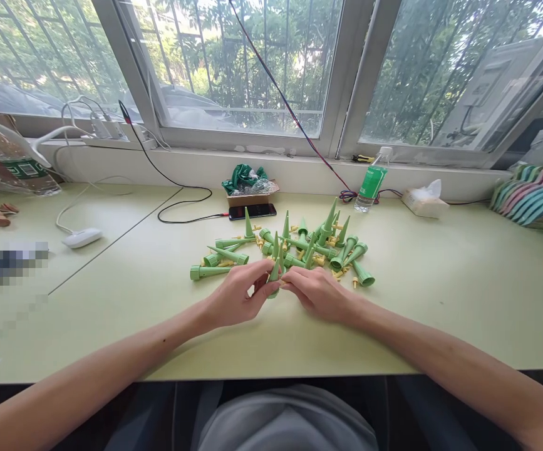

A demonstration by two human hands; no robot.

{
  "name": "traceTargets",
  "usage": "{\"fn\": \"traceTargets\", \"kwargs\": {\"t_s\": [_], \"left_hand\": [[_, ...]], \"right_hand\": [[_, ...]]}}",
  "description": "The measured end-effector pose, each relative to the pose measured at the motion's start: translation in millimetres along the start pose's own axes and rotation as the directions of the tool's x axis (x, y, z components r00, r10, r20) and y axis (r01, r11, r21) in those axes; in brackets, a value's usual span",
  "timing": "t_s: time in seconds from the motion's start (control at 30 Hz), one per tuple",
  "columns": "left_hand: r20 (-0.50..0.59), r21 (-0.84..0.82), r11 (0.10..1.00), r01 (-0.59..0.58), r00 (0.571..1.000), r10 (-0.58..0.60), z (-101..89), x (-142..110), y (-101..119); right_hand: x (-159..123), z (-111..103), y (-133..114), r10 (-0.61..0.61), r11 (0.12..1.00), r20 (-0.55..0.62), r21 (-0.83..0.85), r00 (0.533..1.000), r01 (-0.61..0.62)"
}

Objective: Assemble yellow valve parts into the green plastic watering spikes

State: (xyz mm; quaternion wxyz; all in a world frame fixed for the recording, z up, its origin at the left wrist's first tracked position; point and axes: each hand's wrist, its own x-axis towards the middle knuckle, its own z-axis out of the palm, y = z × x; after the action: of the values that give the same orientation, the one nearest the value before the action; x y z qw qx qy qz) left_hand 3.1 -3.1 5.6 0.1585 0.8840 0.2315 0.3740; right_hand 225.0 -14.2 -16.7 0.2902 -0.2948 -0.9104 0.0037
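Observation:
A heap of several green plastic cone spikes (294, 247) with small yellow fittings (319, 259) lies on the pale green table (440, 294). My left hand (236, 294) and my right hand (318, 292) meet just in front of the heap. Both are closed on one green cone spike (275, 274), which points upward between the fingertips. The left fingers pinch its side; the right fingers press at its lower end, where a yellow piece shows.
A black phone (252, 211) with a cable lies behind the heap, beside a small box (251, 188) of green items. A green-labelled bottle (371, 181) and a tissue pack (424, 202) stand right of it. A white mouse (82, 237) lies left; coloured hangers (534, 195) are at far right.

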Motion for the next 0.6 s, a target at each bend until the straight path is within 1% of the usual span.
{"fn": "traceTargets", "kwargs": {"t_s": [0.13,0.23,0.37,0.53,0.6], "left_hand": [[-0.015,0.008,1.000,0.008,1.000,-0.008,1.0,-0.2,-1.3],[-0.028,-0.027,0.999,0.045,0.999,-0.045,2.6,-0.2,-2.5],[-0.060,-0.115,0.986,0.119,0.990,-0.127,3.8,1.2,-1.8],[-0.105,-0.246,0.950,0.191,0.969,-0.222,3.0,4.8,3.1],[-0.105,-0.306,0.926,0.223,0.958,-0.266,2.5,5.8,4.6]], "right_hand": [[-0.5,2.5,0.4,0.020,0.999,-0.023,0.026,1.000,-0.019],[0.5,3.6,-0.6,0.029,0.999,-0.062,0.039,0.998,-0.027],[2.4,2.4,-3.8,0.040,0.998,-0.117,0.057,0.992,-0.033],[2.5,0.9,-5.7,0.063,0.996,-0.124,0.075,0.990,-0.054],[2.4,1.1,-5.3,0.060,0.996,-0.126,0.076,0.990,-0.050]]}}
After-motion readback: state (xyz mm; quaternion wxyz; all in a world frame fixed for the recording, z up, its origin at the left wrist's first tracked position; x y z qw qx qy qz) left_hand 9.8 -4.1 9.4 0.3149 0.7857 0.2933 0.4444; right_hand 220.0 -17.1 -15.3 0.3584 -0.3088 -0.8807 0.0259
